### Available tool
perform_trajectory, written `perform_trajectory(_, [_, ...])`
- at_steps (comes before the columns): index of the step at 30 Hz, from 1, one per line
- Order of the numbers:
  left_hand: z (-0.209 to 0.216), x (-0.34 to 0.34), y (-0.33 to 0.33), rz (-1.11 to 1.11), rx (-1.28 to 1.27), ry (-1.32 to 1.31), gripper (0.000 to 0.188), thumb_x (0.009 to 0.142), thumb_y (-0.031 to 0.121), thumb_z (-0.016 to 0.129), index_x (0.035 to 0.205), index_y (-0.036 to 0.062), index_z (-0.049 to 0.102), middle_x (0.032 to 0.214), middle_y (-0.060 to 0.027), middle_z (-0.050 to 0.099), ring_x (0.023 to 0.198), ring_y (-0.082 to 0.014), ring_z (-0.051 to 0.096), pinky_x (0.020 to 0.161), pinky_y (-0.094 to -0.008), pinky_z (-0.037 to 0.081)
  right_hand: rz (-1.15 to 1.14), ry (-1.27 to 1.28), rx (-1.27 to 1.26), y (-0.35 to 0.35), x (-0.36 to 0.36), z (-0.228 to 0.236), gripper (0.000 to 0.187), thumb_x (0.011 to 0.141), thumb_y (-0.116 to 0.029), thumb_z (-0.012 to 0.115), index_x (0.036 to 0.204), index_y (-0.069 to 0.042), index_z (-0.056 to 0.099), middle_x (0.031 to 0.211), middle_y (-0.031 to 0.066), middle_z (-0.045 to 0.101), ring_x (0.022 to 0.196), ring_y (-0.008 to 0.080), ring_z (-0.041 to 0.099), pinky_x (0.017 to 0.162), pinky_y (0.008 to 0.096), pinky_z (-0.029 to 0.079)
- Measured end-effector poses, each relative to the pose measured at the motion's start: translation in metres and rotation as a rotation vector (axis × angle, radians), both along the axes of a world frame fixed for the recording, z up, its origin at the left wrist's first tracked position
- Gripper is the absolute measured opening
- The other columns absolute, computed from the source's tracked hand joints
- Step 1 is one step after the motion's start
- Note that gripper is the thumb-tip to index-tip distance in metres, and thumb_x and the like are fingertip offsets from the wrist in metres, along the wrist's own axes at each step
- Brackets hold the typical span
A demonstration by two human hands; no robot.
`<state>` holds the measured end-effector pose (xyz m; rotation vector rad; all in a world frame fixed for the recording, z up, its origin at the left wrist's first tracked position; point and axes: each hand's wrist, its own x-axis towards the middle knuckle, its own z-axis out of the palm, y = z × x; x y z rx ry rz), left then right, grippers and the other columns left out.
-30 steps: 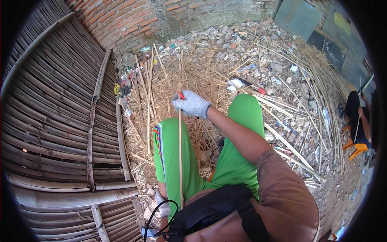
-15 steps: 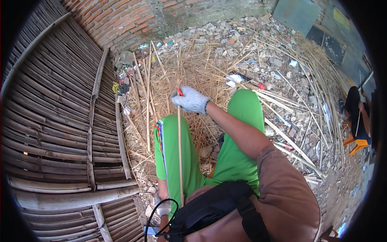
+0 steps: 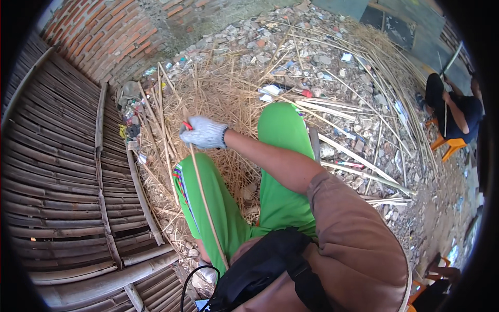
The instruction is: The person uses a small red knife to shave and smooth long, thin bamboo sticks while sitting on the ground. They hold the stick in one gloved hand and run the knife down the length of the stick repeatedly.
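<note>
My right hand (image 3: 207, 133), in a grey-white knitted glove, is closed in front of my knees around the upper part of a thin bamboo strip (image 3: 206, 208). A small red piece (image 3: 187, 125) sticks out between its fingers; what it belongs to is hidden. The strip slants down over my left green trouser leg, its lower end near the black waist bag (image 3: 260, 265). Low beside my left leg, part of my gloved left hand (image 3: 207, 275) shows behind a black cable; its fingers are hidden.
A bamboo-slat wall (image 3: 57, 197) stands close on my left, a brick wall (image 3: 104, 36) ahead. Straw-like shavings (image 3: 223, 88) and rubble cover the ground. Split bamboo strips (image 3: 358, 161) lie to the right. Farther right another person (image 3: 462, 112) sits on an orange stool (image 3: 448, 145).
The whole view has swung to the right, so my legs and right hand appear farther left. The bamboo strip now slants more, still in my right hand. My left hand shows less.
</note>
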<state>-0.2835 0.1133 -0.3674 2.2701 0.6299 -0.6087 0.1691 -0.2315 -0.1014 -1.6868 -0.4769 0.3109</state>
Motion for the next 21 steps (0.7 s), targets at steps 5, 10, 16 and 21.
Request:
perform_trajectory(5, [0.008,-0.003,0.013,-0.135,0.068,0.049,0.059,0.087,0.035,0.085,0.140,0.0154,0.070,0.124,-0.0254,0.077,0.118,-0.0429,0.073,0.098,-0.0521,0.059,-0.006,-0.040,-0.004,0.003,0.010,-0.008,0.034,0.094,-0.036,0.072,0.088,-0.003,0.068,0.066,0.0082,0.063,0.059,0.0207,0.063,0.060,0.0428,0.053])
perform_trajectory(10, [0.061,0.008,0.042,-0.289,0.483,0.008,0.048,0.087,0.038,0.084,0.130,0.0187,0.076,0.113,-0.0271,0.078,0.109,-0.0452,0.075,0.092,-0.0563,0.060,0.090,0.104,0.050,-0.007,-0.006,0.024,0.028,0.098,-0.032,0.072,0.092,-0.006,0.065,0.069,0.0005,0.058,0.058,0.0132,0.056,0.055,0.0361,0.050])
perform_trajectory(16, [0.281,0.180,-0.095,-0.132,0.516,-1.028,0.027,0.104,0.012,0.064,0.124,-0.0026,0.073,0.109,-0.0248,0.075,0.100,-0.0419,0.072,0.092,-0.0484,0.058,0.072,0.208,0.087,-0.031,-0.015,0.025,0.031,0.102,-0.028,0.074,0.118,-0.002,0.068,0.079,-0.0003,0.063,0.058,0.0101,0.057,0.053,0.0310,0.049])
perform_trajectory(21, [0.324,0.246,-0.157,-0.194,0.109,-1.231,0.054,0.103,0.019,0.075,0.150,-0.0018,0.059,0.148,-0.0273,0.063,0.137,-0.0453,0.062,0.119,-0.0514,0.048,0.071,0.208,0.012,-0.036,-0.007,0.014,0.035,0.104,-0.031,0.074,0.124,-0.003,0.068,0.079,0.0009,0.067,0.055,0.0085,0.057,0.049,0.0276,0.047])
